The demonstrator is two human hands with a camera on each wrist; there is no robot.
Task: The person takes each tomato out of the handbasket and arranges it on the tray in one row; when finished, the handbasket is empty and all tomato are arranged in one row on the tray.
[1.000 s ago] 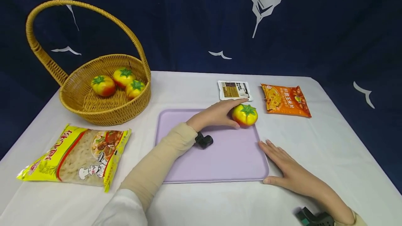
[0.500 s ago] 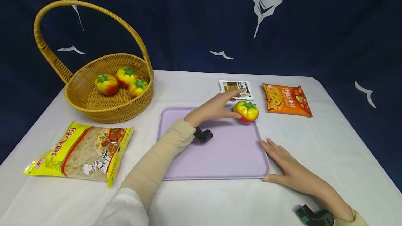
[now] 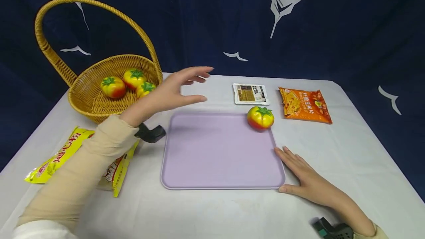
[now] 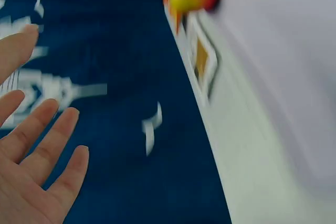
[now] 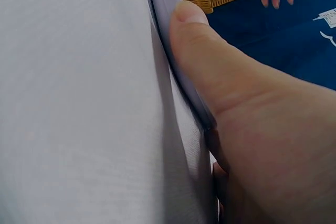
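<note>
My left hand is raised over the table's left half, fingers extended and apart from the thumb, holding nothing. It overlaps the right rim of the wicker basket in the head view. A yellow-and-red tomato-like fruit with a green leafy top sits upright at the far right corner of the lilac tray. My right hand rests at the tray's near right corner, fingers straight along its right edge. In the right wrist view, the thumb lies against the tray's side.
Inside the basket lie three similar fruits. A yellow noodle bag lies partly hidden under my left forearm. Behind the tray is a small white packet, with an orange snack bag to its right. A dark blue curtain hangs behind.
My left hand has let go of the fruit at the tray's far right corner and moved left toward the basket. The fruit stays there, and my right hand has kept its place.
</note>
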